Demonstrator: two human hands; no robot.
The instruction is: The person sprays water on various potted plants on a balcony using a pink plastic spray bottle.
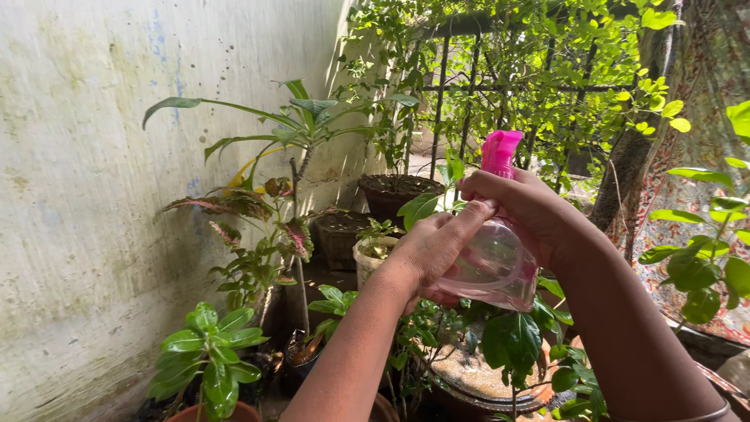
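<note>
Together, left hand [433, 250] and right hand [519, 207] clasp a pink spray bottle [496, 262].

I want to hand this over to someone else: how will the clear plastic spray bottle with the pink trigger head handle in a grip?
The clear plastic spray bottle with the pink trigger head looks thin-walled, so it probably dents under a squeeze. Its rounded, glossy body may be slippery; both the left hand and the right hand are on it. Any water inside is hard to judge, so probably light.

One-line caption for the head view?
Both hands, left hand and right hand, hold a clear spray bottle with pink nozzle above potted plants.
</note>
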